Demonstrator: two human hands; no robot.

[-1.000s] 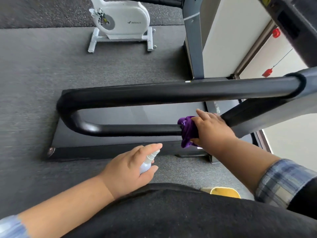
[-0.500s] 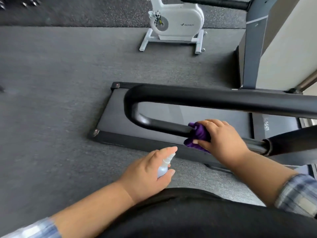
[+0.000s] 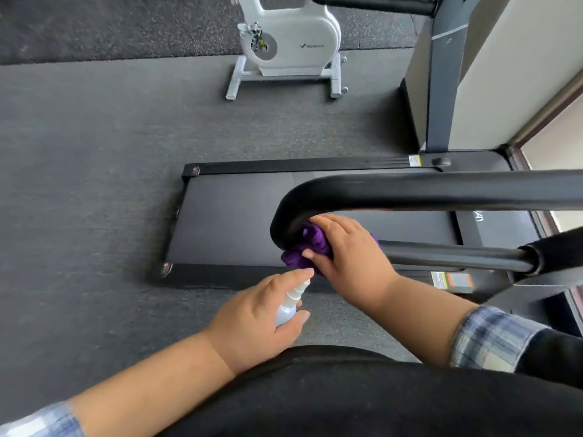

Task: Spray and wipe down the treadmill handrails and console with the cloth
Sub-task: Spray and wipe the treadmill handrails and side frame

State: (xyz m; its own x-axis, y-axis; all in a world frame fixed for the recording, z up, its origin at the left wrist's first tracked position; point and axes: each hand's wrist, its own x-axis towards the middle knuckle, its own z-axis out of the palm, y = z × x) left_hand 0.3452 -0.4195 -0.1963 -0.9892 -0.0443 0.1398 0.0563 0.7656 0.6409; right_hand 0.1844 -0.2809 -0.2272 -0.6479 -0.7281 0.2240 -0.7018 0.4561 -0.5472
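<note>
One head-worn camera looks steeply down and forward, close over the near handrail point(image 3: 441, 190), with the treadmill deck point(image 3: 239, 222) and floor point(image 3: 94, 184) farther off

So the handrail point(image 3: 426, 190) loops over the treadmill deck point(image 3: 233, 216), with its bend at the left end. The right hand point(image 3: 350, 247) sits right at that bend, pressing the cloth point(image 3: 303, 257) onto the rail's lower run. The left hand point(image 3: 255, 316) is just below and left of it, nearer the body, wrapped around the spray bottle point(image 3: 288, 307). Behind the deck, well apart, an exercise bike point(image 3: 290, 42) stands on the floor point(image 3: 94, 184).
</note>
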